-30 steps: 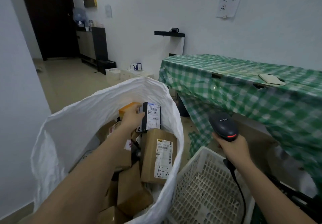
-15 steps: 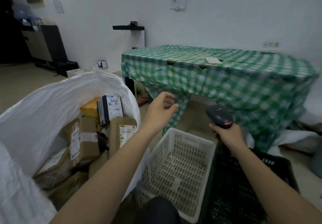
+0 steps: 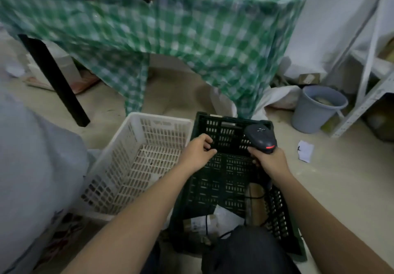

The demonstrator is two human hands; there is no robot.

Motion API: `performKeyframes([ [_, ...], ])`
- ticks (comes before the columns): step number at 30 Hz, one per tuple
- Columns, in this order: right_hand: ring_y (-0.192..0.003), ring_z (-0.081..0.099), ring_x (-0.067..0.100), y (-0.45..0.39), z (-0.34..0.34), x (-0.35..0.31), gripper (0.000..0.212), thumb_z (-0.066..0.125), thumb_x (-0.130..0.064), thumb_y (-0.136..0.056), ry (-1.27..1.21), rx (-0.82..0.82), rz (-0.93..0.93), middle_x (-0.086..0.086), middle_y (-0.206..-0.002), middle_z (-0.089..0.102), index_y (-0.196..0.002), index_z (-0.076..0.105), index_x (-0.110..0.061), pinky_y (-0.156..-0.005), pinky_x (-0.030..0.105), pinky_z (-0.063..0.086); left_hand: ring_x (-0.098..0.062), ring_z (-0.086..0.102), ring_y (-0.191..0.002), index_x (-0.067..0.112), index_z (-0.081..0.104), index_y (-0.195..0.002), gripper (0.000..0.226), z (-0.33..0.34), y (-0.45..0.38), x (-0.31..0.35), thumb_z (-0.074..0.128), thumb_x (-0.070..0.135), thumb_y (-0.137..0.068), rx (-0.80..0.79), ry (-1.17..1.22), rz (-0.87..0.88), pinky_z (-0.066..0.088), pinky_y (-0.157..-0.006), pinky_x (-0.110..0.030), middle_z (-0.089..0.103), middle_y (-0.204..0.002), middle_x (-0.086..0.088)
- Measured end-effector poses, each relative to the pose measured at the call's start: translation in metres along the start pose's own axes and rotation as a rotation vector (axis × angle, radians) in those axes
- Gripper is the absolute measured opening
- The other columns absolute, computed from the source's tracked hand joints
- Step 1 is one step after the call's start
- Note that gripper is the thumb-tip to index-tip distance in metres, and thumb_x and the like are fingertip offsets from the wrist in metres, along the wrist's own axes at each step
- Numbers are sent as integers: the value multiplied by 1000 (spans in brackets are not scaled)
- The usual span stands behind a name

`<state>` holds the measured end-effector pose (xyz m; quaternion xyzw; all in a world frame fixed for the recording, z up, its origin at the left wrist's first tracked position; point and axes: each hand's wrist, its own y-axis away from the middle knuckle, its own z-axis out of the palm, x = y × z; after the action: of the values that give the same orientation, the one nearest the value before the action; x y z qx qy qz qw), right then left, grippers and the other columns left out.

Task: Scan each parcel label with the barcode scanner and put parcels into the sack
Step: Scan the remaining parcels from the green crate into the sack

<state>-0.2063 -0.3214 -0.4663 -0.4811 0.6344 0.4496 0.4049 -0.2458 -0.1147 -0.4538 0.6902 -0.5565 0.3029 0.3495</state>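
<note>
Reaching empty, loosely curled left hand (image 3: 199, 153) over dark crate (image 3: 226, 179); right hand (image 3: 269, 159) grips scanner (image 3: 261, 138).
Scanner cable (image 3: 206, 223) trails below the fingers, likely to snag parcels (image 3: 215, 220).

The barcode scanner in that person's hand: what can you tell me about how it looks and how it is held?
The barcode scanner is a handheld gun-type unit of dark grey, matte plastic, with a rounded head and a red strip on its near side. The right hand grips its handle, so the head stands above the fist, over the far end of the dark green crate. A black cable runs down from the handle into the crate. Its scan window is not visible.
</note>
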Motion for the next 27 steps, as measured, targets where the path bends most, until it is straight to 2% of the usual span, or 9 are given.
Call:
performKeyframes([
  [5, -54, 59, 11, -29, -3, 68, 16, 78, -10, -79, -22, 55, 87, 4, -68, 65, -91, 68, -6, -55, 23, 49, -16, 58, -103, 18, 55, -118, 31, 79, -42, -49, 66, 27, -90, -133, -94, -55, 49, -93, -35, 60, -110, 1],
  [9, -63, 56, 5, -45, -4, 106, 14, 77, -13, -81, 13, 101, 111, -5, -71, 63, -90, 66, -11, -47, 7, 41, -16, 57, -108, 17, 55, -121, 34, 140, -73, -80, 65, 27, -90, -267, -73, -90, 47, -93, -31, 61, -119, -1],
  [13, -67, 56, 2, -56, -9, 130, 16, 78, -20, -81, 73, 153, 133, -10, -74, 62, -90, 65, -21, -52, 13, 40, -20, 54, -116, 13, 53, -129, 42, 194, -90, -94, 63, 28, -91, -405, -61, -48, 41, -87, -24, 58, -128, -6],
  [17, -66, 56, -1, -67, -10, 145, 15, 79, -20, -79, 76, 199, 127, -17, -71, 61, -83, 65, -24, -51, 2, 39, -27, 45, -131, 9, 50, -136, 44, 240, -106, -91, 53, 23, -94, -532, -89, 104, 37, -106, -32, 48, -141, -13],
  [19, -67, 58, 1, -72, -9, 149, 15, 79, -21, -78, 75, 206, 136, -17, -72, 64, -80, 65, -25, -54, 5, 42, -29, 23, -144, 13, 37, -146, 56, 260, -116, -91, 48, 19, -92, -653, -222, 230, 19, -118, -38, 29, -156, -11],
  [21, -70, 61, 5, -77, -9, 154, 15, 80, -21, -78, 64, 215, 138, -15, -75, 66, -79, 65, -26, -61, 13, 47, -28, 7, -148, 17, 24, -151, 63, 272, -125, -94, 47, 8, -93, -735, -330, 273, 8, -120, -40, 14, -161, -6],
  [23, -72, 63, 5, -81, -9, 158, 15, 80, -20, -77, 38, 228, 140, -14, -78, 68, -78, 66, -27, -65, 18, 49, -26, 4, -148, 21, 22, -152, 65, 279, -130, -103, 47, 7, -94, -775, -420, 324, 4, -120, -40, 12, -161, -5],
  [25, -69, 61, -1, -82, -8, 160, 15, 80, -20, -77, 24, 233, 134, -15, -75, 67, -77, 66, -26, -61, 14, 48, -22, 2, -149, 25, 13, -153, 68, 280, -130, -111, 44, 14, -94, -821, -599, 338, 1, -120, -40, 10, -162, -1],
  [27, -65, 61, 2, -83, -7, 165, 11, 80, -22, -77, 11, 230, 147, -10, -71, 68, -82, 70, -20, -60, 17, 46, -23, 7, -147, 24, 10, -154, 69, 276, -128, -120, 44, 17, -93, -776, -757, 329, 1, -119, -40, 15, -161, 0],
])
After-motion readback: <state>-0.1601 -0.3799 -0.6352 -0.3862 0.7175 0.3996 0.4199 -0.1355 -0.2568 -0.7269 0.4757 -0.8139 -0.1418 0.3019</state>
